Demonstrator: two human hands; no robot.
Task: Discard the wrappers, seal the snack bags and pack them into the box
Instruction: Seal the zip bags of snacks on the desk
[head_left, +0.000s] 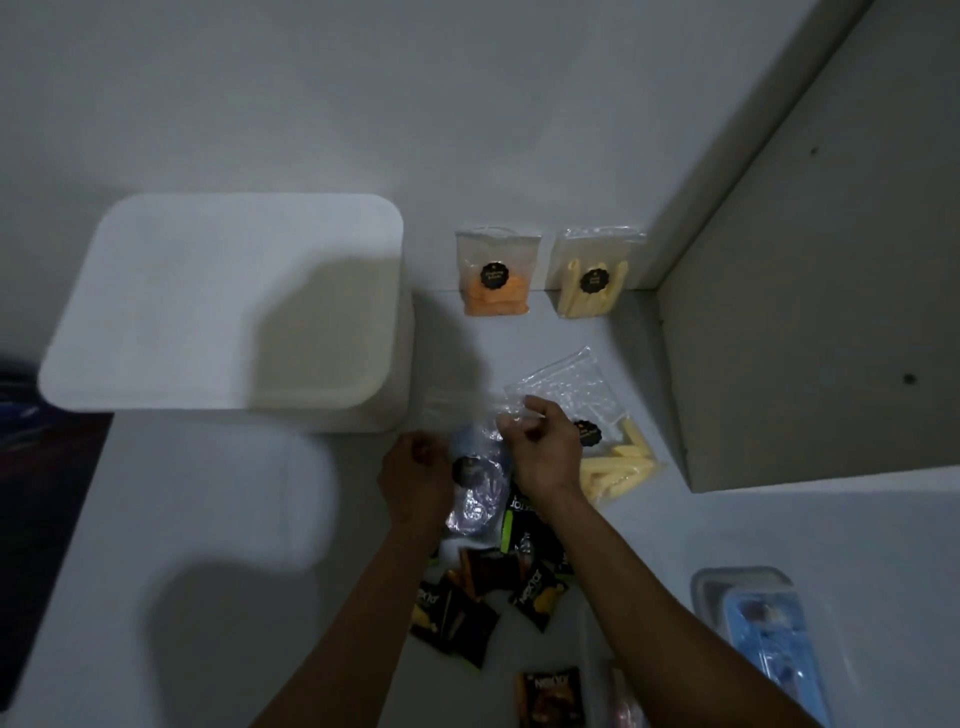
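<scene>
On the dim white surface (779, 530), a clear zip-top snack bag with a dark round label (475, 467) is pinched at its mouth by the left hand (415, 475) and right hand (540, 447), presumably for sealing. The lidded white box (223, 301) stands beside it, ready for packing.

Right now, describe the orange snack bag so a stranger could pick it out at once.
Start at the big white rounded-corner box on the left. Just right of it, two clear plastic snack bags stand against the white wall. The one nearer the box is the clear bag of orange snacks; its neighbour, the clear bag of pale yellow sticks, holds no orange.
</scene>
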